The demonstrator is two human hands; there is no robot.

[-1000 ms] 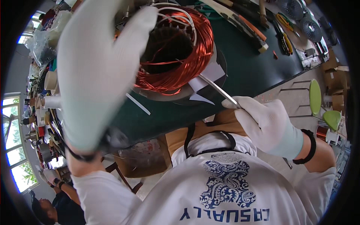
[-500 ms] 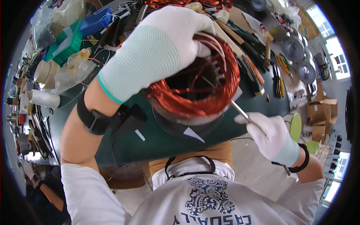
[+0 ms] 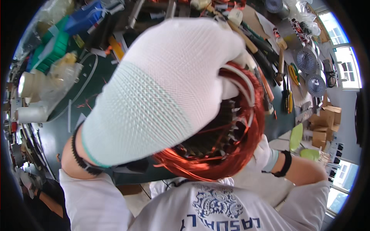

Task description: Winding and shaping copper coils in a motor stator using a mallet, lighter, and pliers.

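Observation:
A motor stator with a thick ring of red-brown copper winding point(image 3: 252, 148) is in front of me, its slotted inside dark in the middle. White insulating sleeves point(image 3: 249, 90) lie along the ring's right side. My left hand point(image 3: 173, 77), in a white glove with a mint cuff, covers much of the stator; its fingers are closed over the upper rim of the winding. My right hand point(image 3: 263, 154), gloved too, is at the lower right side of the winding. Its fingers are hidden behind the ring, and no tool shows there.
Pliers with yellow handles point(image 3: 288, 101) and hammers lie to the right. On the left are a green bin point(image 3: 50, 50), a blue bin point(image 3: 83, 18), a white thread spool point(image 3: 32, 114) and a plastic bag. Metal tools line the left edge. Another person's arm point(image 3: 50, 202) shows lower left.
The stator has come nearer to me and tilted, with my left hand on it. My right hand has moved in behind the winding, and the metal rod it held is out of sight.

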